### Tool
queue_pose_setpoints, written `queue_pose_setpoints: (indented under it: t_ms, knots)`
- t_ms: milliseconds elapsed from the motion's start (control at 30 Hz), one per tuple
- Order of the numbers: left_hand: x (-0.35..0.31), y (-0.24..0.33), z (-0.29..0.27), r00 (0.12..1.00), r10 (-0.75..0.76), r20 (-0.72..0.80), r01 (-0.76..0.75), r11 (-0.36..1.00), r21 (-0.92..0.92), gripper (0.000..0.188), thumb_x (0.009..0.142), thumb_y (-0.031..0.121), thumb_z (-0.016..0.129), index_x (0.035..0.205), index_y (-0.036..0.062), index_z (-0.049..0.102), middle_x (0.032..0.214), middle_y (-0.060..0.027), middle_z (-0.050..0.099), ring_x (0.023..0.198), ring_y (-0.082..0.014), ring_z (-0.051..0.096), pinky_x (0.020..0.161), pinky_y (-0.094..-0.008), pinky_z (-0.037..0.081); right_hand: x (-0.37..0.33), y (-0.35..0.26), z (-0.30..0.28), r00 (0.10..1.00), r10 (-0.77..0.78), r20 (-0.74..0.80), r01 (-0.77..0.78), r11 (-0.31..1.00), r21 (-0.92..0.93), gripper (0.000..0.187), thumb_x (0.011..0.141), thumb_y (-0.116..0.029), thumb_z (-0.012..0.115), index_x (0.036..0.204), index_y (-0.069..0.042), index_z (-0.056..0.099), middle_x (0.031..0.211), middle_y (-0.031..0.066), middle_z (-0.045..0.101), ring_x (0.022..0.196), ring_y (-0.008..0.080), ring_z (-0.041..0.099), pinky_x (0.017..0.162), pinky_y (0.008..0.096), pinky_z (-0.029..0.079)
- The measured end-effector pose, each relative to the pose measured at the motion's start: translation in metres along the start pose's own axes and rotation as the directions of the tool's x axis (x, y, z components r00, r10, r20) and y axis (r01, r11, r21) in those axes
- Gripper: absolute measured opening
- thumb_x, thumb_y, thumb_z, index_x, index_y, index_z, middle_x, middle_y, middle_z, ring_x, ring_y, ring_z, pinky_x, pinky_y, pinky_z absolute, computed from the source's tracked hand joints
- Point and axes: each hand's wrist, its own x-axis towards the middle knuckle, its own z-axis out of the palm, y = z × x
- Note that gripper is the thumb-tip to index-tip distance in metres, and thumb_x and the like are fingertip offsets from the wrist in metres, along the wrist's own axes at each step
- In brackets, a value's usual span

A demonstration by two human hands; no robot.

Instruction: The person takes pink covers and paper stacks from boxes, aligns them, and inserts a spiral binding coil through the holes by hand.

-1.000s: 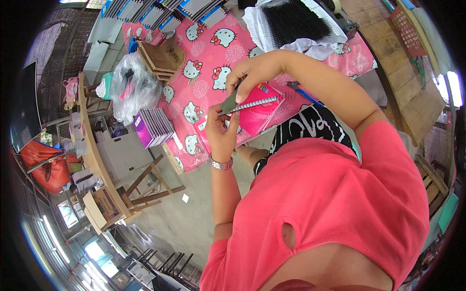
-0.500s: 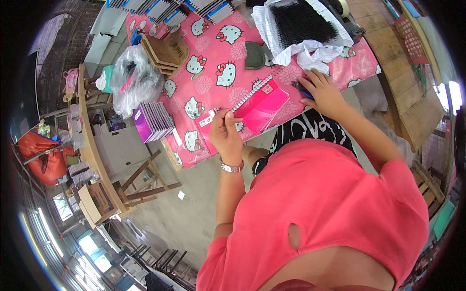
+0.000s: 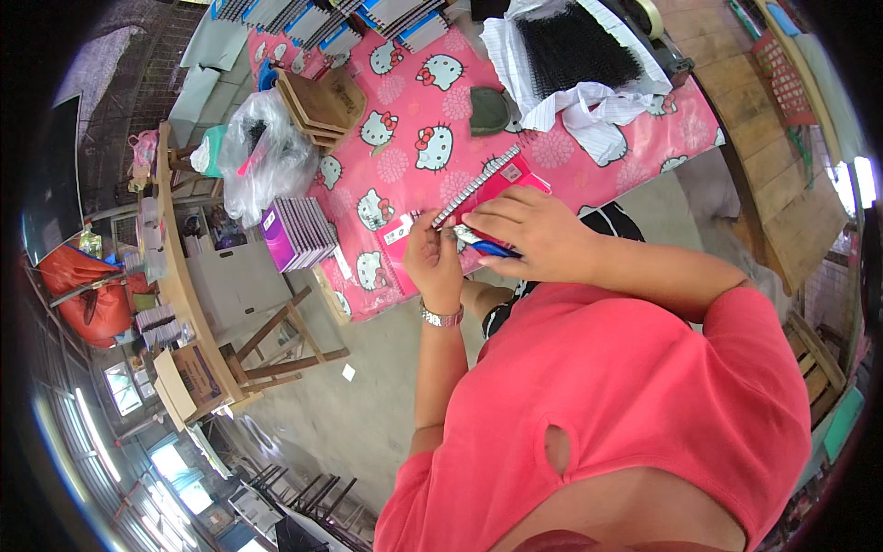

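Note:
A pink spiral-bound notebook (image 3: 528, 175) lies at the near edge of the table, partly covered by my hands. Its coil binding (image 3: 486, 180) runs diagonally along the far-left side. My left hand (image 3: 434, 259) is closed at the coil's near end, thumb and fingers pinched together there. In my right hand (image 3: 538, 230) is a blue-handled pliers-like tool (image 3: 495, 247), its metal jaws at that same coil end beside my left fingertips. Another pink notebook (image 3: 396, 236) lies left of and partly under my left hand.
On the pink patterned tablecloth (image 3: 391, 87) are brown trays (image 3: 322, 101), a dark green pouch-like thing (image 3: 489, 111) and black coils (image 3: 579, 51) on white cloth. Purple notebooks (image 3: 296, 235) are stacked at the left edge, near a clear plastic bag (image 3: 262, 156). Blue-and-white notebooks (image 3: 405, 20) sit at the back.
My right hand has moved left from the table's right side with the blue-handled tool, reaching the coil end. My left hand has stayed near the same spot.

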Motion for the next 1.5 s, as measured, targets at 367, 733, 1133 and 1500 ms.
queue_pose_setpoints:
  t_ms: [367,733,1133,1500]
  knots:
    - [-0.007,-0.017,-0.003,0.999,0.034,-0.008,-0.034,0.999,-0.006,0.029,0.088,-0.013,0.054,0.115,-0.0047,0.059,0.099,-0.0088,0.066,0.084,-0.0120,0.064,0.069,-0.0227,0.053,0.005,-0.023,-0.008,0.991,0.101,0.087,-0.087,0.985,-0.151,0.050,0.077,-0.031,0.071,0.117,-0.003,0.061,0.107,0.0102,0.061,0.097,0.0279,0.057,0.085,0.0388,0.049]
    - [-0.010,-0.024,-0.005,0.999,0.019,-0.035,-0.021,0.998,-0.052,0.028,0.086,-0.014,0.054,0.112,-0.0058,0.060,0.099,-0.0117,0.067,0.085,-0.0139,0.066,0.073,-0.0252,0.053,0.006,-0.025,-0.009,0.996,0.068,0.065,-0.059,0.990,-0.125,0.049,0.078,-0.029,0.070,0.117,-0.001,0.061,0.103,0.0132,0.060,0.096,0.0313,0.057,0.084,0.0404,0.049]
    - [0.011,0.039,-0.050,0.924,0.355,-0.143,-0.262,0.860,0.438,0.019,0.080,-0.006,0.061,0.098,-0.0020,0.066,0.098,-0.0145,0.069,0.093,-0.0276,0.066,0.083,-0.0358,0.051,-0.011,0.021,-0.037,0.955,0.279,0.105,-0.298,0.886,0.355,0.048,0.081,-0.028,0.074,0.122,-0.007,0.061,0.111,0.0153,0.063,0.104,0.0303,0.062,0.089,0.0396,0.049]
    - [0.046,-0.040,-0.076,0.976,-0.164,0.141,-0.062,0.413,0.909,0.027,0.080,0.012,0.058,0.105,0.0034,0.064,0.102,-0.0206,0.063,0.101,-0.0386,0.057,0.086,-0.0516,0.043,-0.024,0.113,-0.043,0.956,0.261,-0.136,-0.294,0.870,-0.395,0.021,0.077,-0.020,0.070,0.093,-0.007,0.064,0.093,0.0133,0.059,0.093,0.0318,0.058,0.081,0.0437,0.047]
